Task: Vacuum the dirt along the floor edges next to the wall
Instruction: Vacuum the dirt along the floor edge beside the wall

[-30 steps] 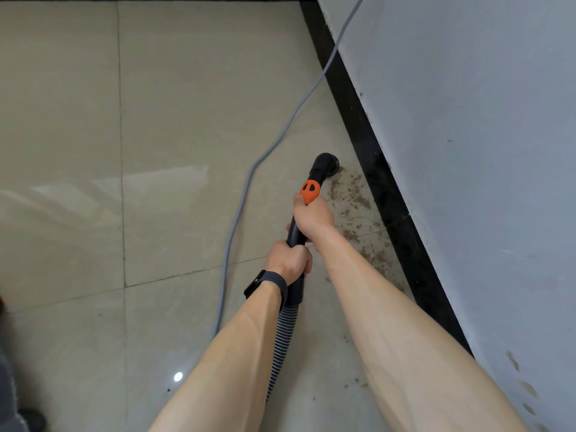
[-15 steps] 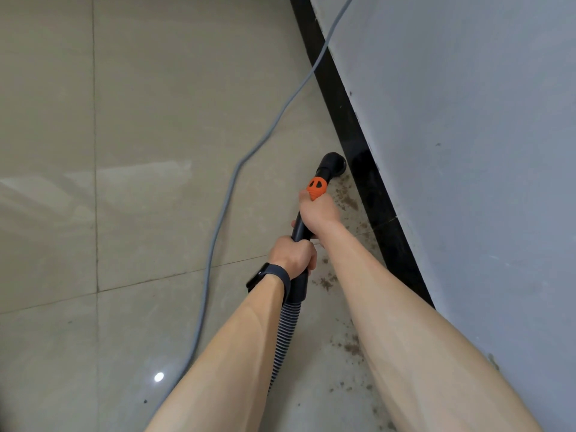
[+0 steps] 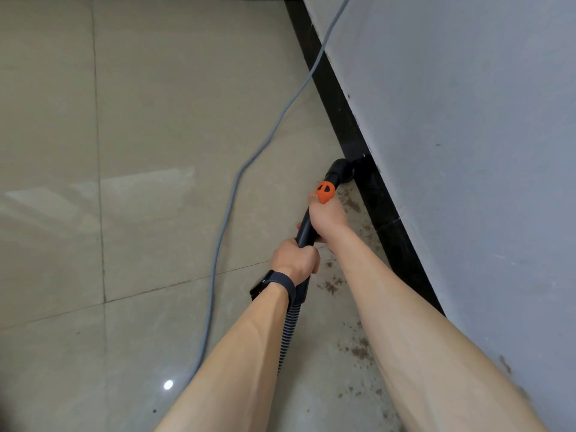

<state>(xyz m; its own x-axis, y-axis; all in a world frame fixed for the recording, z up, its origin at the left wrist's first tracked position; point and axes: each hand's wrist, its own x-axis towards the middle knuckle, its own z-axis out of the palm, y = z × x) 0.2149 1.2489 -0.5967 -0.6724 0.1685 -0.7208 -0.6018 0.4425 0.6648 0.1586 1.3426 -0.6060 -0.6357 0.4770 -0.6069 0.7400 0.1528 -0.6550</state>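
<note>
The wall (image 3: pixel 467 151) and its black skirting (image 3: pixel 330 88) close the whole right side, and the tip of the vacuum wand (image 3: pixel 336 171) touches the skirting. Left of the skirting the tiled floor (image 3: pixel 140 120) is open; only the grey cable (image 3: pixel 223 213) lies across it and climbs over the skirting at the far end

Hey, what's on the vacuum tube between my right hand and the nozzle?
An orange collar, just past the right hand, then bare black tube up to the nozzle. The head view shows it.
</note>
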